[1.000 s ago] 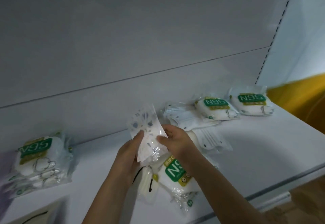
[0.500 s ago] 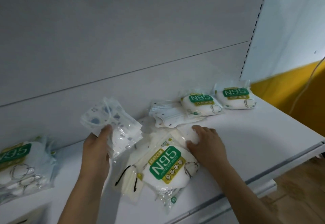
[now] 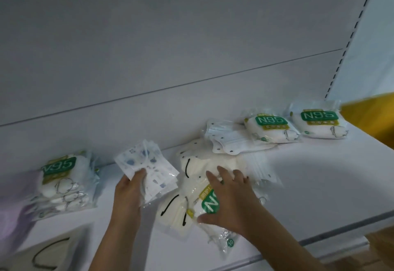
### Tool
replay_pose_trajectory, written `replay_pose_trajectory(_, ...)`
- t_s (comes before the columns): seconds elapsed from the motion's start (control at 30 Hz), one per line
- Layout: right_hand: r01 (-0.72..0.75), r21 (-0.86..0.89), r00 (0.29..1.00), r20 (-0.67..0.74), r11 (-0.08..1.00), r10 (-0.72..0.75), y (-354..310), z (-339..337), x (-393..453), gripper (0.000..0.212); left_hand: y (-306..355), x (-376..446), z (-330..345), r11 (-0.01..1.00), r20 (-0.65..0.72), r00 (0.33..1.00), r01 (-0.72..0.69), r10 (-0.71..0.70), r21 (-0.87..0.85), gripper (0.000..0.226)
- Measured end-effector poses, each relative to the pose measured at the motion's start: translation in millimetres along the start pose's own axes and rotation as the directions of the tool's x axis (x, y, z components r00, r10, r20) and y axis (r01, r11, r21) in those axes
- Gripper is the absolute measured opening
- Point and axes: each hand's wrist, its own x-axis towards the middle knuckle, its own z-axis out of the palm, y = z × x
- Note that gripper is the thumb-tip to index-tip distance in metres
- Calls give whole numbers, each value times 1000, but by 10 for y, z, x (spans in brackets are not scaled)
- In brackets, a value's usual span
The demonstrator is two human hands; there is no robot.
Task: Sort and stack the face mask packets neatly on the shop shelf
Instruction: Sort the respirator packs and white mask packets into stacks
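My left hand [image 3: 130, 187] grips a bundle of blue-patterned mask packets [image 3: 147, 168], held low over the white shelf [image 3: 309, 185]. My right hand [image 3: 230, 198] lies spread on an N95 packet [image 3: 210, 204] in the loose middle pile, thumb at the packet's near edge. Cream masks with black ear loops [image 3: 177, 209] lie under and beside that packet. A stack of N95 packets [image 3: 64, 181] stands at the left. Behind the pile lie pale blue mask packets [image 3: 230, 140], with two more N95 packets [image 3: 270, 128] [image 3: 319, 123] toward the right.
The shelf's back panel [image 3: 191, 47] rises close behind the packets. A slotted upright [image 3: 349, 36] stands at the right, a yellow wall [image 3: 371, 117] beyond it. A packet with a black ear loop [image 3: 47, 255] lies at the bottom left. The shelf's front edge [image 3: 319, 243] runs near my right forearm.
My left hand carried the patterned packets leftward and lowered them toward the shelf. My right hand let go of them, dropped to the pile and now lies across the middle N95 packet.
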Motion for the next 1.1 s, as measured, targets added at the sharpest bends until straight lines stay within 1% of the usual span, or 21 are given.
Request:
replay_pose_trajectory(0.03,20,-37,1000,-11,999,-21,-54,48,-3,107,-12,-17,-36,1000,-10,1000,-1,1,-11,19)
replay_pose_trajectory(0.13,88,-93,977,-188,992,-104,-134,94,20,95,55,-63,-144,999,-72,997,-38,35,-31,16)
replay_pose_trajectory(0.2,107,-103,954,-269,989,-132,-172,81,76,90,167,-105,-208,996,-111,991,-76,69,-55,7)
replay_pose_trajectory(0.3,161,-6,865,-480,987,-144,-201,42,218,79,323,-163,-286,984,-128,982,-149,136,-94,7)
replay_pose_trajectory(0.37,130,118,826,-563,984,-41,-198,-137,321,72,377,-169,-347,980,-129,977,-183,172,-79,12)
replay_pose_trajectory(0.43,60,359,842,-520,932,146,-150,-331,488,73,397,-167,-398,978,-128,977,-181,167,-107,9)
replay_pose_trajectory(0.5,63,605,856,-442,794,268,-153,-541,693,76,392,-183,-422,978,-136,975,-189,177,-85,7)
replay_pose_trajectory(0.53,77,703,893,-364,707,265,-180,-618,801,77,380,-185,-433,975,-152,971,-198,183,-97,7)
replay_pose_trajectory(0.57,68,788,941,-255,611,223,-231,-675,892,78,361,-189,-445,971,-160,969,-207,187,-119,8)
replay_pose_trajectory(0.6,23,850,978,-128,526,163,-297,-698,954,83,352,-188,-465,969,-160,966,-220,201,-114,8)
replay_pose_trajectory(0.63,-19,855,994,-41,518,104,-345,-665,998,89,354,-183,-484,969,-154,965,-227,211,-93,8)
replay_pose_trajectory(0.67,-11,798,998,-25,602,52,-365,-617,999,95,359,-179,-498,971,-144,966,-227,215,-76,10)
replay_pose_trajectory(0.7,20,700,999,-43,714,14,-340,-564,963,98,355,-156,-522,972,-137,969,-219,206,-82,11)
replay_pose_trajectory(0.73,80,597,995,-90,798,-32,-276,-503,903,96,346,-139,-533,972,-128,971,-214,201,-96,12)
replay_pose_trajectory(0.8,173,427,984,-109,888,-140,-98,-347,748,86,303,-127,-515,971,-127,976,-195,178,-139,13)
replay_pose_trajectory(0.87,252,297,966,-29,921,-255,87,-140,620,93,234,-144,-459,976,-119,982,-161,145,-145,8)
replay_pose_trajectory(0.9,295,213,951,25,931,-308,139,-34,588,98,184,-141,-431,981,-104,986,-141,127,-135,11)
replay_pose_trajectory(0.97,393,72,915,66,917,-398,166,158,611,97,104,-125,-390,988,-78,991,-112,105,-104,11)
replay_pose_trajectory(1.0,425,72,902,49,902,-428,139,211,635,88,78,-116,-379,991,-67,994,-96,90,-90,11)
replay_pose_trajectory(1.03,446,100,893,13,889,-449,116,249,666,74,52,-94,-381,993,-50,996,-74,70,-87,11)
replay_pose_trajectory(1.1,522,73,848,-151,850,-508,64,249,709,36,39,-63,-367,996,-22,999,-41,40,-84,14)
